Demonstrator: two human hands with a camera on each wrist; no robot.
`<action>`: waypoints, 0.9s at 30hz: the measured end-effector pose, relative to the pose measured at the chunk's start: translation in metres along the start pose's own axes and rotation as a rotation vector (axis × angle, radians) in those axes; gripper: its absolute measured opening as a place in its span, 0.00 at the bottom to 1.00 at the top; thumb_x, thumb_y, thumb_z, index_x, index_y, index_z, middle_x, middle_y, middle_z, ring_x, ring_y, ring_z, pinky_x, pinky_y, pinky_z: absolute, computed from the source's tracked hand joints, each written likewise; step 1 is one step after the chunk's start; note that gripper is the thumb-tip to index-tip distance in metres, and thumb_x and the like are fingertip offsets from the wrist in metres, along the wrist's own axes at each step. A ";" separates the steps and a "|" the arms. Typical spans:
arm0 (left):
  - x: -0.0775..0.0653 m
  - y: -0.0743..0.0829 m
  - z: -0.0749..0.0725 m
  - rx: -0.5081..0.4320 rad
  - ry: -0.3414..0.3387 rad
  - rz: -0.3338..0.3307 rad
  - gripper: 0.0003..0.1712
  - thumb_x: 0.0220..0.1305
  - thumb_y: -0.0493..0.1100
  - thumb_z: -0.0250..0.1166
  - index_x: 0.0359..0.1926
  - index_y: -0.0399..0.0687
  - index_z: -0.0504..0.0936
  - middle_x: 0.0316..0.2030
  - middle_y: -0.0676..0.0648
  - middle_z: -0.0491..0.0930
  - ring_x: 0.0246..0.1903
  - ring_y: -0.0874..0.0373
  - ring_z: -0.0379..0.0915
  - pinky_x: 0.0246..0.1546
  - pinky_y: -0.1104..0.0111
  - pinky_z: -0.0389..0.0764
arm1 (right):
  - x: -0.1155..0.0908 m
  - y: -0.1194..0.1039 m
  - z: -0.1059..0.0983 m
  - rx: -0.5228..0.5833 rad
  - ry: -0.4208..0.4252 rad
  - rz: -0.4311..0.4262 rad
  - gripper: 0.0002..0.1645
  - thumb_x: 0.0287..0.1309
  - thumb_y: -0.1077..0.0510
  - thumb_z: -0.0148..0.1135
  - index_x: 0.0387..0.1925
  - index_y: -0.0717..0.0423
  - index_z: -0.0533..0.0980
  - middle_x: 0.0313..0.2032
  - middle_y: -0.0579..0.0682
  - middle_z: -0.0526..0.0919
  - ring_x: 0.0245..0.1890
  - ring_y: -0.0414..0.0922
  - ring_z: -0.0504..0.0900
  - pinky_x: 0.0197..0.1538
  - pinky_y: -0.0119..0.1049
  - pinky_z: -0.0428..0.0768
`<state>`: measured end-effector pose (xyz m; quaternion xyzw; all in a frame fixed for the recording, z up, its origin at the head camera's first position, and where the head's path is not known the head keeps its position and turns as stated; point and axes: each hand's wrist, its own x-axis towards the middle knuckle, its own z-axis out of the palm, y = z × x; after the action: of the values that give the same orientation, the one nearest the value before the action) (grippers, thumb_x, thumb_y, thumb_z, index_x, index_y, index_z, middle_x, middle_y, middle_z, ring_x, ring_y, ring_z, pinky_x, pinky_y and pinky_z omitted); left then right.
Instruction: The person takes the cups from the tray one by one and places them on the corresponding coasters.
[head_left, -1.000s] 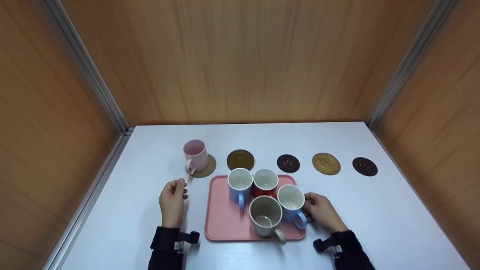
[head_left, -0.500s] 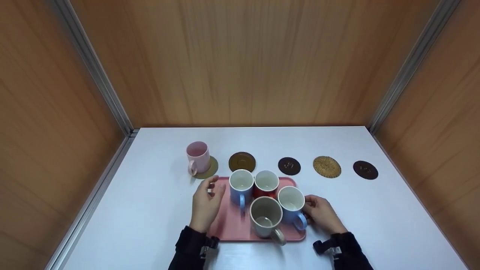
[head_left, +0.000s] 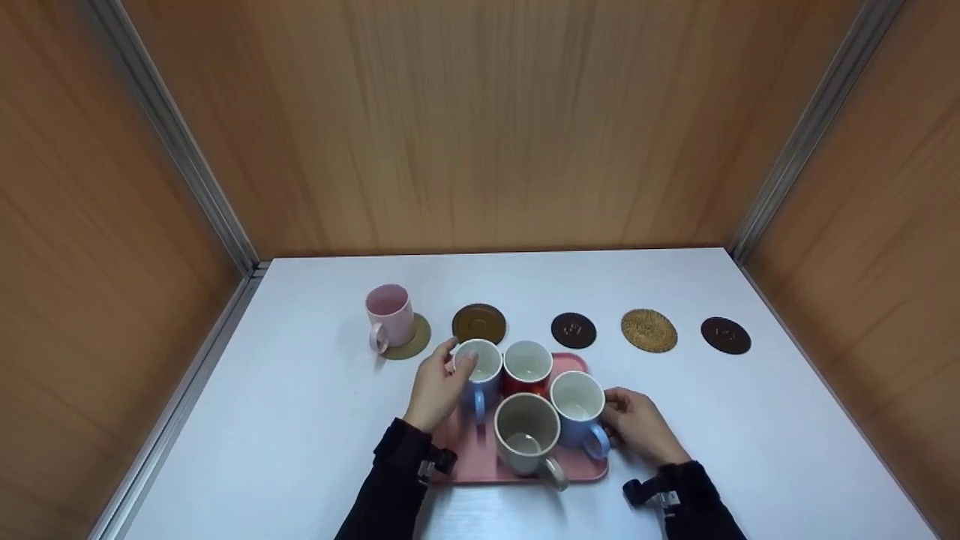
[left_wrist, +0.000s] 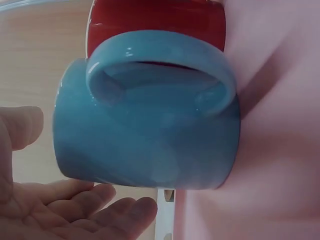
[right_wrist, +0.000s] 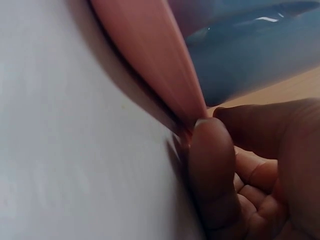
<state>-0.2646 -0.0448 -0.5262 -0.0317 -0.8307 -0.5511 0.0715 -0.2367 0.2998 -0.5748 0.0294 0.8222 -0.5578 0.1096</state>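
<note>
My left hand (head_left: 436,390) reaches over the left side of a pink tray (head_left: 472,466), at a light-blue mug (left_wrist: 145,135). Its thumb (left_wrist: 27,127) stands off from the mug's rim, and its fingers lie loosely spread along the mug's far side. At the tray's right edge, my right hand (head_left: 641,427) pinches the raised rim between thumb (right_wrist: 212,160) and forefinger. Close by that hand stands a second light-blue mug (head_left: 576,427). A red mug (head_left: 523,385) with a white inside and a grey mug (head_left: 525,453) also stand upright on the tray.
A pink mug (head_left: 394,322) stands partly on an olive coaster (head_left: 416,341) at the back left. To its right run a brown coaster (head_left: 478,322), a dark coaster (head_left: 574,330), a woven coaster (head_left: 649,330) and another dark coaster (head_left: 725,335). Wooden walls (head_left: 480,150) enclose the white table.
My left hand has moved right, from the table beside the tray to the left blue mug, its fingers spreading. My right hand stays at the tray's edge. The mugs stay where they were.
</note>
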 end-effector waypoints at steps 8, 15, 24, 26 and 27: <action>0.006 -0.003 0.004 0.036 0.001 0.045 0.28 0.76 0.50 0.66 0.63 0.30 0.81 0.54 0.32 0.87 0.58 0.39 0.84 0.62 0.47 0.82 | 0.002 -0.002 -0.001 -0.026 0.003 0.008 0.16 0.76 0.57 0.62 0.57 0.63 0.81 0.36 0.50 0.87 0.31 0.43 0.82 0.33 0.35 0.83; 0.002 -0.009 0.006 0.057 0.019 0.080 0.25 0.75 0.48 0.67 0.60 0.31 0.83 0.49 0.34 0.89 0.52 0.42 0.87 0.58 0.49 0.84 | 0.001 0.000 0.000 -0.023 0.008 0.012 0.16 0.75 0.57 0.62 0.57 0.62 0.81 0.37 0.49 0.87 0.31 0.43 0.83 0.33 0.35 0.83; -0.028 -0.006 0.011 0.070 0.038 0.025 0.34 0.71 0.51 0.72 0.67 0.33 0.77 0.59 0.34 0.84 0.64 0.41 0.81 0.67 0.47 0.79 | 0.000 0.000 0.001 0.013 0.006 0.006 0.16 0.75 0.58 0.62 0.57 0.65 0.80 0.35 0.48 0.85 0.29 0.42 0.81 0.31 0.34 0.82; -0.035 -0.004 0.011 0.122 0.040 -0.008 0.35 0.70 0.52 0.73 0.67 0.32 0.77 0.60 0.34 0.84 0.64 0.41 0.80 0.68 0.46 0.77 | 0.000 0.000 0.001 0.002 0.010 0.006 0.17 0.75 0.57 0.62 0.57 0.64 0.81 0.35 0.48 0.86 0.30 0.43 0.82 0.31 0.35 0.82; -0.038 -0.003 0.011 0.147 0.037 -0.033 0.36 0.69 0.54 0.73 0.66 0.31 0.77 0.59 0.34 0.84 0.62 0.41 0.81 0.67 0.46 0.79 | 0.000 0.000 0.001 -0.002 0.011 0.005 0.17 0.76 0.57 0.63 0.57 0.63 0.81 0.35 0.48 0.85 0.30 0.43 0.82 0.31 0.35 0.82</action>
<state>-0.2286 -0.0350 -0.5388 -0.0028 -0.8679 -0.4902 0.0799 -0.2368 0.2989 -0.5753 0.0345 0.8232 -0.5566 0.1068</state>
